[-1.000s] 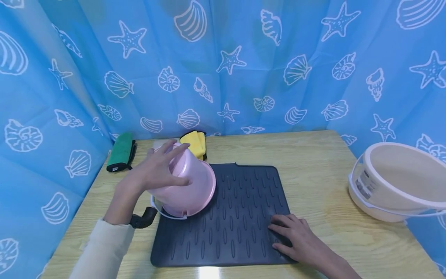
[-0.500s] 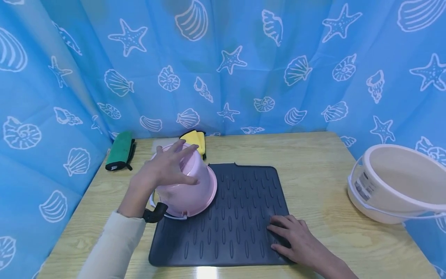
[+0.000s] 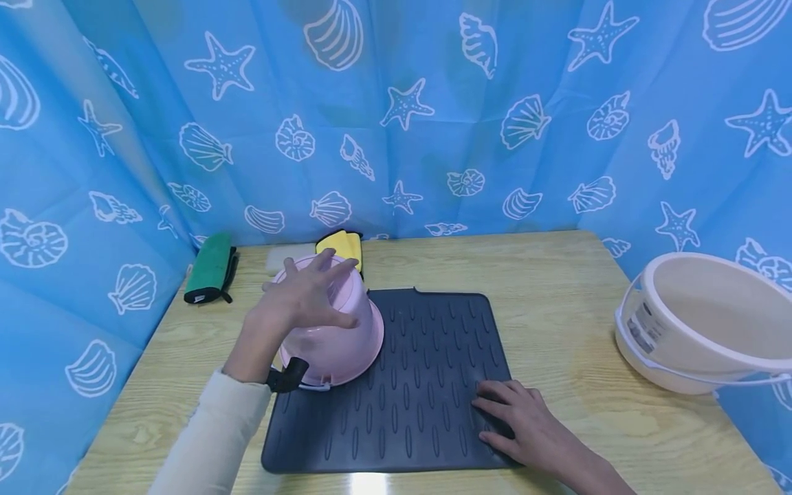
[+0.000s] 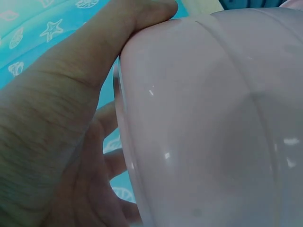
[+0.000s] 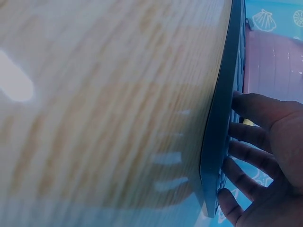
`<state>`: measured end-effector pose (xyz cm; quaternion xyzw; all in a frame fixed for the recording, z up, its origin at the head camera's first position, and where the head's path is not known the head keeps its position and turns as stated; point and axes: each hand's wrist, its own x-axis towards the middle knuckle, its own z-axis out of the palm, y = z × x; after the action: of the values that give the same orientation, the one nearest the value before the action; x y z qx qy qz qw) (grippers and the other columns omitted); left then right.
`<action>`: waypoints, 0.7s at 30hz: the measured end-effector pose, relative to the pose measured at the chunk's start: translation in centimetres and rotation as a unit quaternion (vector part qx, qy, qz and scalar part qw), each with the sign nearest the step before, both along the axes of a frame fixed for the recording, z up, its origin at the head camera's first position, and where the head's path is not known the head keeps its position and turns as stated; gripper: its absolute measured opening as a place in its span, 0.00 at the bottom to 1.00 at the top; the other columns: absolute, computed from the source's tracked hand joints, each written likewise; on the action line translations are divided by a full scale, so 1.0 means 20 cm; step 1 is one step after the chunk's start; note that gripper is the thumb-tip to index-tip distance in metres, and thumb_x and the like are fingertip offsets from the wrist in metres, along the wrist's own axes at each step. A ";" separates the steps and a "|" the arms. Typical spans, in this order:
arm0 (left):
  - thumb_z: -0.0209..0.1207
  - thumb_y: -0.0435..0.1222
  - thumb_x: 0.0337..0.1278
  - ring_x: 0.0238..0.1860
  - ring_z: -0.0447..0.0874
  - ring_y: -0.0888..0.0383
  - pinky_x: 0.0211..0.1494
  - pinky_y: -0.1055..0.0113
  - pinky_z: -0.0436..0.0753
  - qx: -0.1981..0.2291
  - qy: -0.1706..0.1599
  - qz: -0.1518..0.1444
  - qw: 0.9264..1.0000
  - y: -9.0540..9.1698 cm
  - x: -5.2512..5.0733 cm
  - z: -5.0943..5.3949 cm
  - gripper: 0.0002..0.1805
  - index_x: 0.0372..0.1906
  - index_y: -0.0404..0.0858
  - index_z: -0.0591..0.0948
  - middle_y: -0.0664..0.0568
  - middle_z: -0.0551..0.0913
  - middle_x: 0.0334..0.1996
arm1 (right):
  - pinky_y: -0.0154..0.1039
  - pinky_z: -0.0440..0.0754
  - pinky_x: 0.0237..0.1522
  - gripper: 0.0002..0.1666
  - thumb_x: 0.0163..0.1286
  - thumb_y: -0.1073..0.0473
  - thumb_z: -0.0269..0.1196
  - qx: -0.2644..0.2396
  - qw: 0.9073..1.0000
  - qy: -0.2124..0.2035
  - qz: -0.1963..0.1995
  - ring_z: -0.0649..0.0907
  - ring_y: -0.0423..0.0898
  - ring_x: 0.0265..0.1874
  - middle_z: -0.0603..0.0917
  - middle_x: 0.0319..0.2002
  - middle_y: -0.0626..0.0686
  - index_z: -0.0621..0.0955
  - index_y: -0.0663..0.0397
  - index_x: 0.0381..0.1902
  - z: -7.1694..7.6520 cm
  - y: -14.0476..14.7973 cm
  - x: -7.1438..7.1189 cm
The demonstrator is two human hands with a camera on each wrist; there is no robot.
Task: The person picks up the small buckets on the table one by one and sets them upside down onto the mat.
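A pink bucket stands upside down on the left part of a black ribbed mat. My left hand grips its raised base, fingers spread over the bottom. In the left wrist view, the thumb lies against the smooth pink wall of the bucket and the fingers reach behind its base edge. My right hand rests on the mat's right edge with slightly bent fingers. The right wrist view shows these fingertips touching the mat. The wrist and a black band hide part of the bucket's handle.
A cream bucket stands upright at the right edge of the wooden table. Behind the pink bucket lie a folded yellow cloth and a pale flat piece. A rolled green cloth lies at the back left.
The base of the pink bucket has tipped to the right, so it stands more upright. My left hand has moved right with it. The right hand has stayed on the mat.
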<state>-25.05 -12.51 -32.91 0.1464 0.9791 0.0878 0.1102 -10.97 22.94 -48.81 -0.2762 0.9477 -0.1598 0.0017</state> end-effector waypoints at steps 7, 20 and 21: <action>0.68 0.64 0.42 0.70 0.32 0.16 0.51 0.12 0.48 -0.002 -0.002 0.001 1.000 0.02 -0.02 -0.01 0.55 0.78 0.63 0.57 0.48 0.44 0.80 | 0.50 0.71 0.45 0.26 0.64 0.47 0.71 0.003 1.000 0.003 -0.003 0.74 0.50 0.56 0.76 0.61 0.51 0.84 0.51 0.57 0.00 0.00 0.00; 0.61 0.66 0.54 0.74 0.53 0.31 0.63 0.21 0.50 0.078 0.168 -0.080 0.979 -0.02 0.10 0.00 0.46 0.77 0.53 0.65 0.46 0.59 0.76 | 0.48 0.70 0.44 0.26 0.65 0.47 0.70 -0.004 1.000 0.000 0.006 0.74 0.51 0.56 0.76 0.61 0.52 0.84 0.52 0.58 0.00 0.01 -0.03; 0.62 0.62 0.56 0.73 0.58 0.35 0.65 0.25 0.55 0.109 0.193 -0.094 0.971 -0.01 0.12 0.00 0.43 0.75 0.51 0.67 0.46 0.63 0.74 | 0.48 0.70 0.44 0.26 0.66 0.47 0.69 -0.005 1.000 -0.002 0.008 0.74 0.51 0.56 0.76 0.61 0.52 0.84 0.52 0.58 0.00 0.01 -0.02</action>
<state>-22.67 -12.70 -32.93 0.2627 0.9483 0.1536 -0.0903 -11.44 23.15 -48.85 -0.2831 0.9447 -0.1652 0.0036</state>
